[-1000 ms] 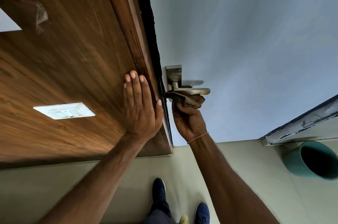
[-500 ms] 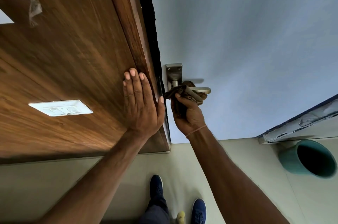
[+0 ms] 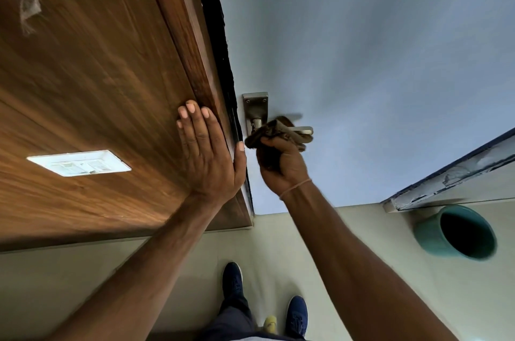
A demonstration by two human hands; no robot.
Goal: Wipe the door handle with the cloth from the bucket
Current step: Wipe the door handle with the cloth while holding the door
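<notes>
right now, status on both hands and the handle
Left hand flat on wood panel, open. Right hand shut on cloth, draped over door handle lever. Bucket off right, nothing blocking.

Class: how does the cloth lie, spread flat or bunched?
Bunched. The cloth is crumpled over the handle, gripped in the right hand.
</notes>
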